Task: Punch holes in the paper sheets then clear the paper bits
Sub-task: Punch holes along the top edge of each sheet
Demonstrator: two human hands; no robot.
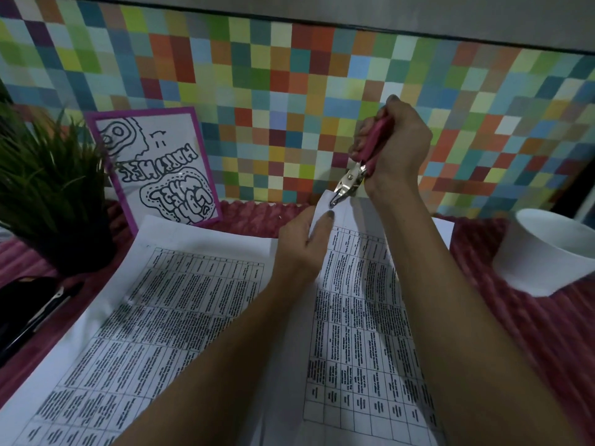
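My right hand (394,141) grips the pink handles of a single-hole punch (349,180), squeezed together. Its metal jaws bite the far top corner of a printed sheet (357,300) that is lifted off the table. My left hand (306,243) pinches that same sheet just below the corner, thumb on top. A second printed sheet (154,310) with a table of text lies flat to the left. No paper bits are visible.
A white bowl (547,252) stands at the right on the pink ribbed cloth (531,333). A potted green plant (51,194) sits at the left, a framed drawing (157,165) leans on the coloured checkered wall, and a dark object (29,310) lies at the left edge.
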